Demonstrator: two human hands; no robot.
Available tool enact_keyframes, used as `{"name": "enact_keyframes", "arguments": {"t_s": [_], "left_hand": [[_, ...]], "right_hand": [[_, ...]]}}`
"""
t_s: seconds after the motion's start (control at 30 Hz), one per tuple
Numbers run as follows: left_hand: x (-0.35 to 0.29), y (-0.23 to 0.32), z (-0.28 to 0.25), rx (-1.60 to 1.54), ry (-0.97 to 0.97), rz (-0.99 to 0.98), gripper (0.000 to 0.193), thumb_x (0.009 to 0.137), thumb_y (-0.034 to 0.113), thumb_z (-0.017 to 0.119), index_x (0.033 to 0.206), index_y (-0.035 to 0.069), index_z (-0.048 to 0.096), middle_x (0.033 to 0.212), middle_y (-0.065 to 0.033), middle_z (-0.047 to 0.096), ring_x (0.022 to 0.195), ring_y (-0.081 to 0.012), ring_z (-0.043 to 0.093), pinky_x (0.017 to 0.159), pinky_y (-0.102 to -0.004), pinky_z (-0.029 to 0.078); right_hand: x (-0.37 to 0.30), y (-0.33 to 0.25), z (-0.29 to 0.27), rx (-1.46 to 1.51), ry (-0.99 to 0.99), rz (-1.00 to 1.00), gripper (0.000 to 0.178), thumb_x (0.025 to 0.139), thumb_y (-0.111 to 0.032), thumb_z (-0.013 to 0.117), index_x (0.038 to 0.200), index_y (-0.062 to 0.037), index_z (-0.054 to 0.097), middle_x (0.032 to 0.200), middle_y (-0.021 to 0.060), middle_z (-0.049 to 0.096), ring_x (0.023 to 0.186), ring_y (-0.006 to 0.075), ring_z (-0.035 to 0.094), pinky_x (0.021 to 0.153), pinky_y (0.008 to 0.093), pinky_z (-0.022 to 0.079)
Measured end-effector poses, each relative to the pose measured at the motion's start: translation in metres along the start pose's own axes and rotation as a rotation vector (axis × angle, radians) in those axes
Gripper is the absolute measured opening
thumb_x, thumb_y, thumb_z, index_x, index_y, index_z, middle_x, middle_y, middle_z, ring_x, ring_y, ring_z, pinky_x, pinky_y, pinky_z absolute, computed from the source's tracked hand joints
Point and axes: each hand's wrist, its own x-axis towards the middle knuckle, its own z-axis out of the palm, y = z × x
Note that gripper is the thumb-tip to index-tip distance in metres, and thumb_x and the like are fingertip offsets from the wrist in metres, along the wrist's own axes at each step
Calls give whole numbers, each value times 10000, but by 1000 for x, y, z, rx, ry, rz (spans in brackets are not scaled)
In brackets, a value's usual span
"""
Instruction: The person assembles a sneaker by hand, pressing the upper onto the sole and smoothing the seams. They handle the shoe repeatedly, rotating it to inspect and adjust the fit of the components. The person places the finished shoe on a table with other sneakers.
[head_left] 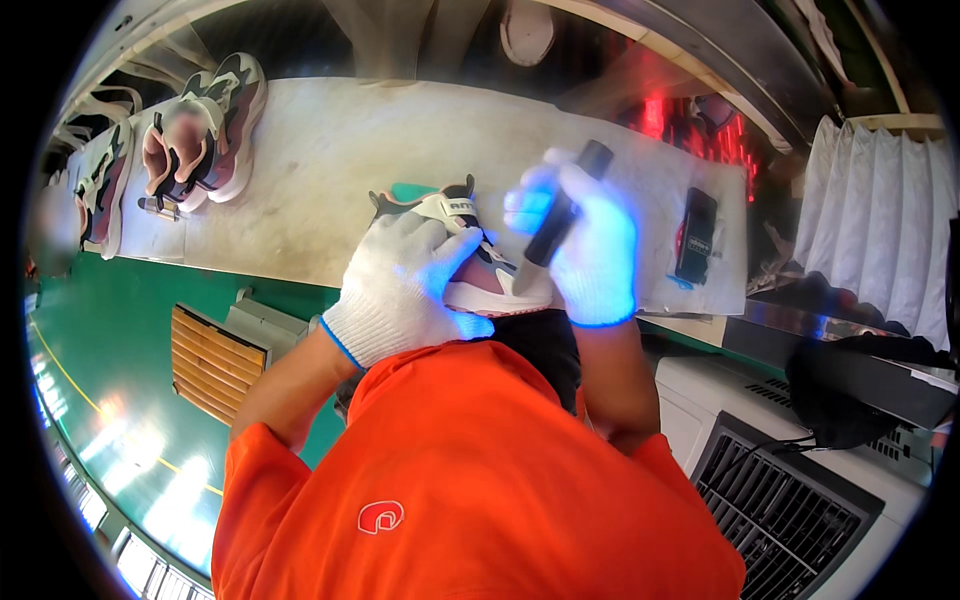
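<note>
A sneaker (493, 275) in white, maroon and black lies on the near edge of the pale work table, its toe toward me. My left hand (400, 260), in a white knit glove, lies over the shoe's left side with fingers stretched and spread. My right hand (592, 235), gloved too, is wrapped round a black cylindrical tool (568, 205) with a grey end. The tool slants down toward the toe; whether it touches cannot be told. Blue light glows on the right glove and parts of the left. My palm hides much of the shoe's left side.
Several similar sneakers (205, 140) stand at the table's (310, 140) left end. A black phone-like object (696, 235) lies on the right. Behind it shine red lights (655, 118). A slatted wooden seat (215, 365) is at lower left, a grilled white machine (780, 490) at lower right.
</note>
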Motion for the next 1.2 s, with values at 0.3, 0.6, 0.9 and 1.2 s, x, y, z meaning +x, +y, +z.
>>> {"name": "enact_keyframes", "arguments": {"t_s": [0.3,0.6,0.9,1.2], "left_hand": [[4,1,1,-23,-2,-47,961,720,511,933,1528,102,612,1081,-156,731,1052,-383,717,961,-503,571],[1,-4,2,52,-24,28,746,763,569,897,1312,90,739,1092,-158,754,1061,-389,726,997,-513,566],[1,8,9,94,22,-24,665,738,586,896,1150,76,789,1064,-134,761,1036,-367,720,973,-502,558],[2,2,15,103,89,47,774,644,621,946,1165,66,808,908,-115,678,915,-343,687,894,-486,554]], "right_hand": [[17,41,41,-127,35,-3,299,1096,-319,683,1086,-22,652,815,85,656,651,207,650,615,360,552],[22,18,26,-271,-161,211,348,1121,-326,657,1137,21,649,742,99,640,524,210,586,498,360,486],[32,23,6,-131,-264,278,392,1159,-432,599,1146,-52,696,745,42,634,509,181,549,472,319,429],[33,25,1,-27,-106,171,387,1152,-436,617,1135,-51,662,737,54,655,522,196,581,478,355,456]]}}
